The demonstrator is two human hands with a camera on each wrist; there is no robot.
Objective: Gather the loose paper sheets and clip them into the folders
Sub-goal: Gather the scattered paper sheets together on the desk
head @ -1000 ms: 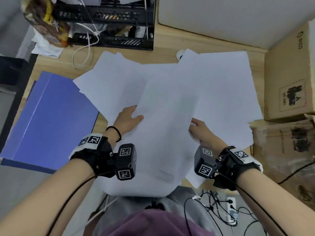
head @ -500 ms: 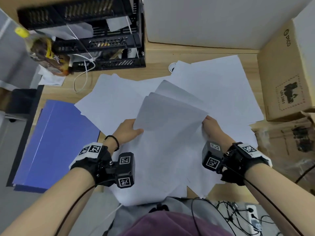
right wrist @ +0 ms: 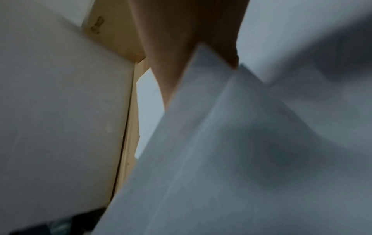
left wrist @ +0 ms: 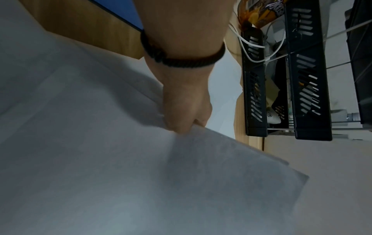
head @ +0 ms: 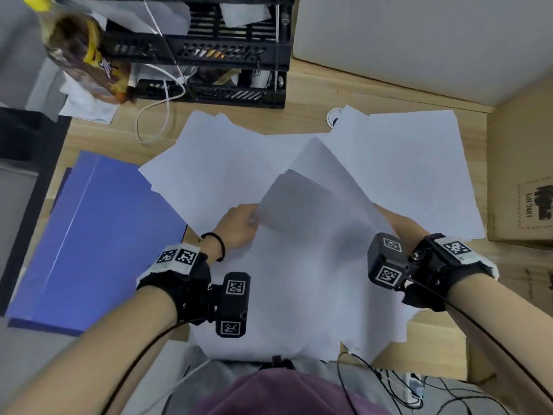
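Since the earlier frame the held sheets (head: 302, 235) have lifted and bowed between both hands. Lower centre, the left hand (head: 238, 224) has its grip pinched on their left edge; the right hand (head: 396, 224) grips the right edge. One wooden worktop (head: 311, 94) carries more loose paper (head: 419, 163). One blue folder (head: 89, 235) lies left. Upper left stands one black rack (head: 227, 52); one cardboard box (head: 520, 175) sits right.

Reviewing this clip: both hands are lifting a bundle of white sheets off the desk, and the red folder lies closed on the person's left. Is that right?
Not quite. The folder is blue, not red; the head view shows it plainly. The rest holds: the left hand and right hand are lifting a bundle of white sheets off the desk, and the folder lies closed on the person's left.
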